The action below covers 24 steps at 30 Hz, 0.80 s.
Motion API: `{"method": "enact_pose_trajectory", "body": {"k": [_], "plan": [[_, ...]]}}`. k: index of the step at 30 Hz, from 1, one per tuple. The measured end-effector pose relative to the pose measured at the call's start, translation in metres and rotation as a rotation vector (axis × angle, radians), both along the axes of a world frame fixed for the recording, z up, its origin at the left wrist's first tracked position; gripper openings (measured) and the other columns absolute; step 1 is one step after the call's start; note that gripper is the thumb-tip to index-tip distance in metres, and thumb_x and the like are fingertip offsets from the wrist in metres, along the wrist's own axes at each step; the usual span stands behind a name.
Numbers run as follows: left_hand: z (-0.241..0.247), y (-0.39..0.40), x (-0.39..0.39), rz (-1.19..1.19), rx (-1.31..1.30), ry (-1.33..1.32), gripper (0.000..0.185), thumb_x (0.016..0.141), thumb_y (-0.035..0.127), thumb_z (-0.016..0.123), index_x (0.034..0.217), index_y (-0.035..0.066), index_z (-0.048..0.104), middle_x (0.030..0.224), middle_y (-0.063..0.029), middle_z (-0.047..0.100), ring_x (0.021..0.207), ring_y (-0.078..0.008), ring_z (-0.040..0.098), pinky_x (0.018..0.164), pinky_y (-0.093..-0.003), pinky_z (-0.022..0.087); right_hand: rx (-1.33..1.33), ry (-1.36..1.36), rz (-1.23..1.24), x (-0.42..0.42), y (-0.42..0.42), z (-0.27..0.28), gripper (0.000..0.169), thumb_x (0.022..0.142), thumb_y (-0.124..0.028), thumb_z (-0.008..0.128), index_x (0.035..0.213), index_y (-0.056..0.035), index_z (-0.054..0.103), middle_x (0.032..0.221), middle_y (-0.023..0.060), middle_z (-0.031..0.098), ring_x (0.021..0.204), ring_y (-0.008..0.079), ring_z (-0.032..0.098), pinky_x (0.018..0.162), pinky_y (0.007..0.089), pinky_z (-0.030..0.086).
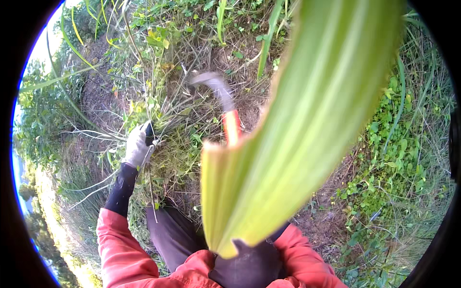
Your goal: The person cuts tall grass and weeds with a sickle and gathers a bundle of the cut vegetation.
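Observation:
My left hand (138, 142), in a pale glove with dark fingertips, is closed around a bunch of weed stems (158, 118). Leafy tops stick up past the fingers and thin dry stalks trail out to the left and below. To the right of the bunch is a sickle with a curved, motion-blurred blade (216, 86) and an orange handle (231, 126). Its blade tip points left, close to the stems. A long green leaf (306, 126) hangs close before the camera and covers the lower handle. My right hand is hidden behind that leaf; only the right sleeve (302, 255) shows.
Bare brown soil (234, 57) with dry plant litter lies around the blade. Low green weeds (392, 158) and long grass cover the right side. Shrubs (39, 133) stand on the left. My bent knee (173, 230) is just below the cut grass (169, 165).

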<state>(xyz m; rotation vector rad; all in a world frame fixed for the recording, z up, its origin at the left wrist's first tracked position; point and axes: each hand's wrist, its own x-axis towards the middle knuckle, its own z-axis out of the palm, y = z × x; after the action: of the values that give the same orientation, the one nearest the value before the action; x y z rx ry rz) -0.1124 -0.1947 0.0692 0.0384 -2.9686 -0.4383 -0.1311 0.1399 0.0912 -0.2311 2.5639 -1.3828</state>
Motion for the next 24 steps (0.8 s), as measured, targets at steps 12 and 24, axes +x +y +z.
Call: {"method": "enact_pose_trajectory", "body": {"k": [12, 24], "plan": [[0.055, 0.114, -0.05, -0.303, -0.465, 0.05, 0.053, 0.073, 0.014, 0.062, 0.124, 0.006, 0.048, 0.126, -0.0187, 0.049, 0.116, -0.0358, 0.047, 0.093, -0.0466, 0.039, -0.751, -0.548, -0.126, 0.061, -0.008, -0.014, 0.055, 0.085, 0.005, 0.053, 0.136, -0.0066, 0.036, 0.08, 0.0044, 0.058, 0.058, 0.0094, 0.056, 0.05, 0.0242, 0.048], [-0.094, 0.156, -0.096, 0.056, -1.168, -0.247, 0.03, 0.087, 0.017, 0.044, 0.105, 0.001, 0.061, 0.097, -0.0196, 0.059, 0.093, -0.0332, 0.056, 0.077, -0.0468, 0.044, -0.485, -0.517, 0.092, 0.07, 0.092, 0.041, 0.059, 0.085, -0.01, 0.055, 0.14, -0.0039, 0.032, 0.071, 0.0064, 0.058, 0.051, 0.01, 0.053, 0.048, 0.0234, 0.045]]}}
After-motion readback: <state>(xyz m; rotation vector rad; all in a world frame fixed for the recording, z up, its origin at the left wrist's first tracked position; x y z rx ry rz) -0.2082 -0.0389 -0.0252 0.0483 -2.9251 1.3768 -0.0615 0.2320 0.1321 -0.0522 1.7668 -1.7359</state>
